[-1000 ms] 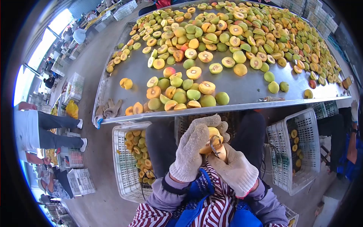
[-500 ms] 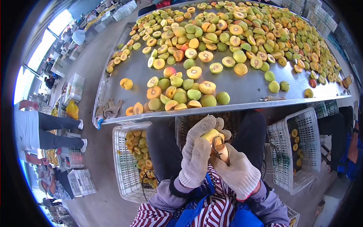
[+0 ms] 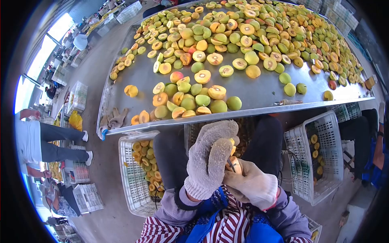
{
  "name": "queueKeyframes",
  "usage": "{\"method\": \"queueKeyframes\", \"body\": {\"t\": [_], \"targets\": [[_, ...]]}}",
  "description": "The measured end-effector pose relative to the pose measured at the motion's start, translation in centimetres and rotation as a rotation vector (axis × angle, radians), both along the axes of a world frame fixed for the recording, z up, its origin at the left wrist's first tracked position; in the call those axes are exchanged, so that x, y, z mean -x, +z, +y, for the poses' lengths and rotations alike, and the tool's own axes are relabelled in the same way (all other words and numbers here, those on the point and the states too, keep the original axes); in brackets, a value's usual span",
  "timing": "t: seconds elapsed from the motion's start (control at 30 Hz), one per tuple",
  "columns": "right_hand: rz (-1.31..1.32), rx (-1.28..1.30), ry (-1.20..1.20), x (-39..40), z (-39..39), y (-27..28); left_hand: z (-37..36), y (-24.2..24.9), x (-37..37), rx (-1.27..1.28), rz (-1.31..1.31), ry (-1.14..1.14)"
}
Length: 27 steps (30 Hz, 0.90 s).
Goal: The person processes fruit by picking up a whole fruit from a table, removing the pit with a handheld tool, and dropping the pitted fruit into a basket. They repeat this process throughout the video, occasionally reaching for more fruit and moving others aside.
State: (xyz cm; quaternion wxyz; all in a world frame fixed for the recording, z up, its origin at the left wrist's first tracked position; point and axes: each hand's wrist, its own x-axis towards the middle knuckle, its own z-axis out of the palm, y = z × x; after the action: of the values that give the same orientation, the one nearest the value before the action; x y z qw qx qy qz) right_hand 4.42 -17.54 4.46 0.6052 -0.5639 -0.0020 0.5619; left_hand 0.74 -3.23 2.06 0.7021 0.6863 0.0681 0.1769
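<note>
Both my hands wear pale knitted gloves and meet above my lap, in front of the metal table [image 3: 259,87]. My left hand [image 3: 210,156] is curled around a yellow peach half [image 3: 232,149], mostly hidden behind the glove. My right hand [image 3: 253,184] grips a wooden-handled pitting knife [image 3: 235,165], whose dark, thin metal blade lies against the fruit. How far the blade enters the peach is hidden. Nearest on the table is a small heap of halved and whole-looking green-yellow peaches [image 3: 188,103], just beyond the hands.
A large peach pile [image 3: 283,40] covers the table's far side. White crates stand to the left [image 3: 125,174] and right [image 3: 296,162] of my legs, both with fruit inside. Spare gloves [image 3: 117,118] lie at the table's left corner. Another person [image 3: 30,139] stands at far left.
My left hand has turned and closed further over the peach half, hiding more of it. Both hands remain together, with the knife still in the right. The view has shifted slightly.
</note>
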Motion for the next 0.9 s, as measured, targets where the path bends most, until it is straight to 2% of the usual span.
{"method": "queueKeyframes", "body": {"t": [0.03, 0.1, 0.17, 0.23, 0.3, 0.33, 0.43, 0.47, 0.57, 0.73, 0.8, 0.87, 0.9], "targets": [[0.086, -0.052, -0.018, -0.2, -0.3, -0.3, 0.2, 0.2, -0.2, 0.0, -0.003, -0.004], [0.174, -0.104, -0.032, -0.3, -0.8, -0.9, 1.1, 0.7, -0.6, -0.184, 0.077, -0.103], [0.284, -0.158, -0.003, -0.5, -1.2, -1.1, 1.1, 1.1, -0.8, -0.281, 0.001, -0.12], [0.275, -0.13, -0.034, -0.2, -0.8, -0.9, 1.3, 1.2, -1.1, -0.371, -0.071, -0.138], [0.263, -0.101, -0.061, -0.1, -0.8, -1.0, 1.7, 1.4, -1.7, -0.554, 0.057, -0.206], [0.287, -0.12, -0.064, -0.1, -1.0, -1.1, 1.5, 1.5, -1.6, -0.554, 0.056, -0.206], [0.348, -0.127, -0.065, -0.3, -1.5, -1.2, 0.6, 1.4, -1.7, -0.734, -0.336, -0.034], [0.382, -0.113, -0.061, -0.3, -1.6, -1.2, 0.7, 1.1, -1.7, -0.734, -0.336, -0.034], [0.449, -0.176, -0.072, -0.3, -1.5, -1.9, 1.6, 0.4, -1.7, -0.581, -0.033, -0.223], [0.422, -0.225, -0.107, -0.1, -2.0, -2.1, 0.7, 0.2, -1.8, -0.715, -0.135, -0.134], [0.405, -0.254, -0.122, 0.2, -2.0, -2.3, 0.9, -0.6, -2.1, -0.783, -0.415, -0.102], [0.365, -0.171, -0.198, 0.5, -1.7, -2.3, 0.9, -0.9, -1.7, -0.739, -0.344, -0.144], [0.365, -0.172, -0.199, 0.2, -1.7, -2.2, 1.0, -0.8, -1.6, -0.402, -0.111, -0.264]]}}
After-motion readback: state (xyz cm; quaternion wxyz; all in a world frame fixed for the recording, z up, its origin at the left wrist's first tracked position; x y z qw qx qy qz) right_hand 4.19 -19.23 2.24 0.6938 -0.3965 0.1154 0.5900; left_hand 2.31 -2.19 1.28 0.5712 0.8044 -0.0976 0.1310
